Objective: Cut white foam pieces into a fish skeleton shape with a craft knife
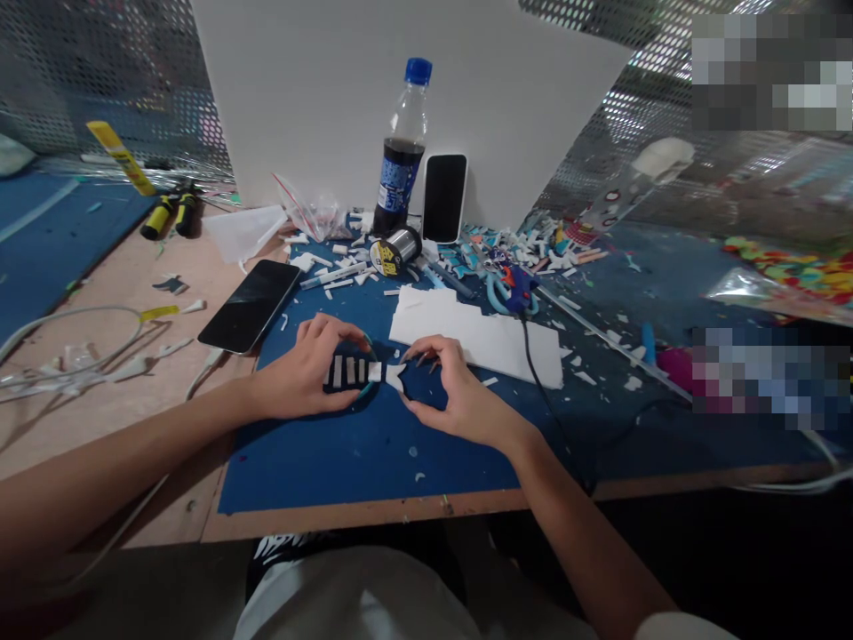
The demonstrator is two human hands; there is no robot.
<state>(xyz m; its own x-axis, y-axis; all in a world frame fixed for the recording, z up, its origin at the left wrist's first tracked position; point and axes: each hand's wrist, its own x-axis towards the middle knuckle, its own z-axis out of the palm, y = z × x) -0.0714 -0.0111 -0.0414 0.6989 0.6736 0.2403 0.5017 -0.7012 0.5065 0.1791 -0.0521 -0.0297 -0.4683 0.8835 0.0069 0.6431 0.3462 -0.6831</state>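
Observation:
A flat fish-shaped piece [353, 372] with black and white stripes and a white forked tail [394, 375] is between my hands, over the blue mat [320, 462]. My left hand [303, 369] curls round its striped body, thumb on the near edge and fingers on the far edge. Thin teal edging shows by these fingertips. At the tail, my right hand [448, 384] has its thumb at the near tip and its fingers at the far tip. Part of the body is hidden behind my left hand. A white foam sheet [480, 333] lies just beyond my right hand.
Behind the hands stand a cola bottle [400, 151], a wire spool [396, 251] and an upright phone [444, 197]. Another phone [250, 307] lies left. A blue glue gun [518, 289] trails a black cord. Scraps [480, 253] litter the back; yellow-handled pliers [171, 212] lie far left.

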